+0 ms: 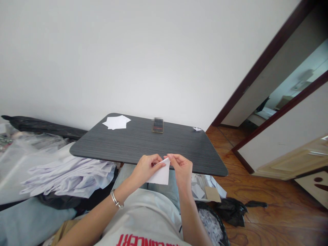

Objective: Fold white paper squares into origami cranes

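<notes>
Between my two hands, just over the near edge of the dark table, is a white sheet of paper with a slanted upper edge. My left hand pinches its left side, thumb on top. The fingertips of my right hand are closed on its upper right corner. On the table's far left lies a fanned stack of white paper sheets. A small folded white paper piece rests at the far right corner.
A small dark pixelated object stands at the table's back middle. Folded white cloth is piled at the left. Below right are a box of papers, a black bag and a bin of paper scraps. A doorway opens at right.
</notes>
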A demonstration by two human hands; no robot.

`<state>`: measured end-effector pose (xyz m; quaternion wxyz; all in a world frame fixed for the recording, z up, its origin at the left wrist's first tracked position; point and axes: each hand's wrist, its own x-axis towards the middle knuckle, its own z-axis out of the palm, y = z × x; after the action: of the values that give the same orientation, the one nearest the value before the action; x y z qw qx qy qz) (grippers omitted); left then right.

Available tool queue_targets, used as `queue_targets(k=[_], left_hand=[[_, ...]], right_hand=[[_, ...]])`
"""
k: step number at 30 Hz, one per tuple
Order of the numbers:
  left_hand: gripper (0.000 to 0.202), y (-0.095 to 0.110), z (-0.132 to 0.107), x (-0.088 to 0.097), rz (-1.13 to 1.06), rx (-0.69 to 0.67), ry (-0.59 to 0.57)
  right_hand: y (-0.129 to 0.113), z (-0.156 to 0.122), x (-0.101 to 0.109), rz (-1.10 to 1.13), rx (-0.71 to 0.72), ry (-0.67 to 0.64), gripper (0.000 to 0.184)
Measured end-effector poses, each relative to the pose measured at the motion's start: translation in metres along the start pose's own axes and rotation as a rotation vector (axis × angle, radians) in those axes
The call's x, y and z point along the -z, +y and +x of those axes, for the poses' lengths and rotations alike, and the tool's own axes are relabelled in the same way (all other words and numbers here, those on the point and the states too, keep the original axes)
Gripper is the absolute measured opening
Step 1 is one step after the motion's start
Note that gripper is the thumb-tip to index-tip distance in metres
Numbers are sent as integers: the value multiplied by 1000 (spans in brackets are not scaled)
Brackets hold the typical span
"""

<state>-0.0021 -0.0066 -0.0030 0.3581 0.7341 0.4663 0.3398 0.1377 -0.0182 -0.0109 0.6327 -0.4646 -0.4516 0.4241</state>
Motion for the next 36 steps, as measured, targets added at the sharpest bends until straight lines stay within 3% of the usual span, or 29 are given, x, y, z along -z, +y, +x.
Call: queue_targets(k=[5,13,17,25,36], left_hand=[[31,-2,2,-1,-121,29,-15],[37,-10,6,-4,-460,182,-159],[36,-12,7,-4,-428,181,-142],[38,-11,4,-4,-131,46,-23],[38,-11,4,-4,-143,42,-36]], right_hand=[[0,-1,0,22,-2,1,13],[-1,0,-1,0,-1,-1,14],[-2,0,-1,-11,4,-8,16],[-6,0,-1,-107,20,-65,17],[-5,-2,0,-94,36,-74,16]])
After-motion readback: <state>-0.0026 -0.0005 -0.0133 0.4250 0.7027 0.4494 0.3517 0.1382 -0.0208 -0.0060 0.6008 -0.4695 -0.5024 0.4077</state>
